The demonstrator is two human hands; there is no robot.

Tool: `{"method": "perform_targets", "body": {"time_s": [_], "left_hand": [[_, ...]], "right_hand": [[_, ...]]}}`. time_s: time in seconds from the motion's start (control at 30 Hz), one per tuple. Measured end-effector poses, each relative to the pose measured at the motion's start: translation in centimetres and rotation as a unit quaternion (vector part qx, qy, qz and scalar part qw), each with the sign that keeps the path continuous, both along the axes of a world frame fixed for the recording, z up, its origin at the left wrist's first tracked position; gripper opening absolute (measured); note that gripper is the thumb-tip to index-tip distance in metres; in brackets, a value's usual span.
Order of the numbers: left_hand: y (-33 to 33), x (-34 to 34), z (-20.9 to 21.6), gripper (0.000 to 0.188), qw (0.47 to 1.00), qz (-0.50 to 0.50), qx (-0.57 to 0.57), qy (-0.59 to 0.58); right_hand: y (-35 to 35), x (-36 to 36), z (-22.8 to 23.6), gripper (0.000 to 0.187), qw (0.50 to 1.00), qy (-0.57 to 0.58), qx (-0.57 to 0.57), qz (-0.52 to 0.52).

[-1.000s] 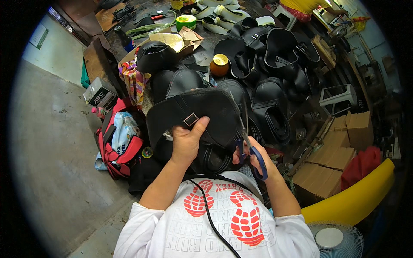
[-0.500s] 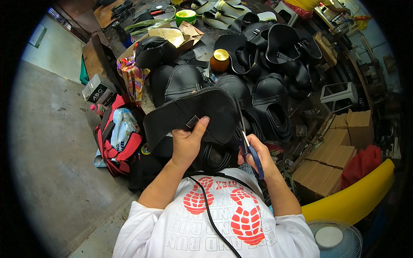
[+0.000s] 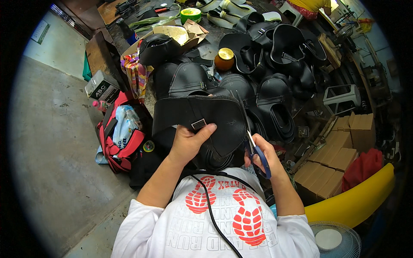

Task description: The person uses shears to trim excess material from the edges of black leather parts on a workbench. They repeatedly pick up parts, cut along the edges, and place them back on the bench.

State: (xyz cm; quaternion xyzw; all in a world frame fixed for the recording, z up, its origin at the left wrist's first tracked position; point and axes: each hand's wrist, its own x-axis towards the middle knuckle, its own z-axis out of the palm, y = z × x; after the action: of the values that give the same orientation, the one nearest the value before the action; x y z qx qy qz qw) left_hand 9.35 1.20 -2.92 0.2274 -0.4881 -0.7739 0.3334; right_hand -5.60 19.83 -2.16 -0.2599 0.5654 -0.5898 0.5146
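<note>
black piece [image 3: 217, 111], lettered shirt [image 3: 193, 223], labelled box [image 3: 103, 87]

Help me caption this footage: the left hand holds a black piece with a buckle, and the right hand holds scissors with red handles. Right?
Not red: in the head view, the right hand holds scissors with blue handles. The left hand holds a black piece with a buckle.

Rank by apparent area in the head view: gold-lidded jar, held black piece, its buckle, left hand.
Largest to smallest:
1. Black piece
2. Left hand
3. Gold-lidded jar
4. Buckle
</note>
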Motion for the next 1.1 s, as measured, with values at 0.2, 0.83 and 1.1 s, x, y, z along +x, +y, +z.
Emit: {"method": "perform_targets", "body": {"time_s": [0.2,0.83,1.1], "left_hand": [[-1.1,1.3,0.7,0.017,0.992,-0.047,0.118,0.014],[-2.7,2.2,1.9,0.029,0.956,-0.248,0.094,-0.122],[-2.3,1.8,2.4,0.014,0.921,-0.335,0.010,-0.197]], "right_hand": [[0.7,-0.8,0.7,0.056,0.998,-0.022,0.010,0.061],[1.1,-3.5,2.4,0.042,0.965,0.233,0.053,0.106],[0.9,-2.9,1.5,0.037,0.964,0.240,0.048,0.104]]}}
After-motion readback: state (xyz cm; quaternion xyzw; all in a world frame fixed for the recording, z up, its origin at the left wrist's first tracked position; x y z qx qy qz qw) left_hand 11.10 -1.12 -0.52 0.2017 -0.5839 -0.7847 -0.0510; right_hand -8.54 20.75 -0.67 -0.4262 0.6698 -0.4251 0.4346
